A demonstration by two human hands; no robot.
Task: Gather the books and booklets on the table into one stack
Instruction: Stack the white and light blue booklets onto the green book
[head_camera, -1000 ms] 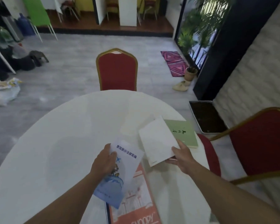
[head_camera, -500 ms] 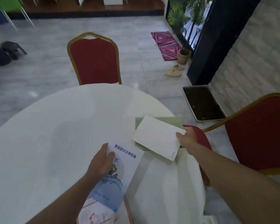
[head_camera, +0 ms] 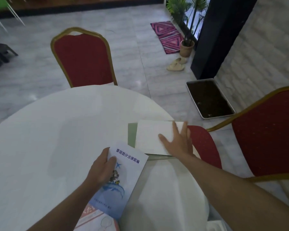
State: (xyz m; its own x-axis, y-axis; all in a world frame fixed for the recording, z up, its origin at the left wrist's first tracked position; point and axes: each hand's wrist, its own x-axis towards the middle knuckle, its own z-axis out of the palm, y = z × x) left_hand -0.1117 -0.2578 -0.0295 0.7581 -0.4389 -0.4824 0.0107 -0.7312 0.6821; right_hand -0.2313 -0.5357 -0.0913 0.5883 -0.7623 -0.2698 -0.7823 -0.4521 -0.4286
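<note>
A white booklet (head_camera: pixel 148 137) lies flat on top of a green book (head_camera: pixel 131 135) at the right edge of the round white table (head_camera: pixel 57 130). My right hand (head_camera: pixel 178 142) rests flat on the white booklet, fingers spread, gripping nothing. My left hand (head_camera: pixel 102 169) holds a blue and white booklet (head_camera: pixel 123 177) with printed characters, lifted above the table. Under its near end, an orange and white book (head_camera: pixel 97 220) lies at the table's front edge, partly hidden by my left arm.
A red chair with a gold frame (head_camera: pixel 83 59) stands at the table's far side. Another red chair (head_camera: pixel 265 130) is at the right, its seat right beside the books. On the floor are a tray of soil (head_camera: pixel 208 99), a potted plant (head_camera: pixel 187 47) and a pink mat (head_camera: pixel 167 35).
My right hand laid the white booklet squarely onto the green book, let go of its edge and now rests flat on it. My left hand keeps the blue booklet.
</note>
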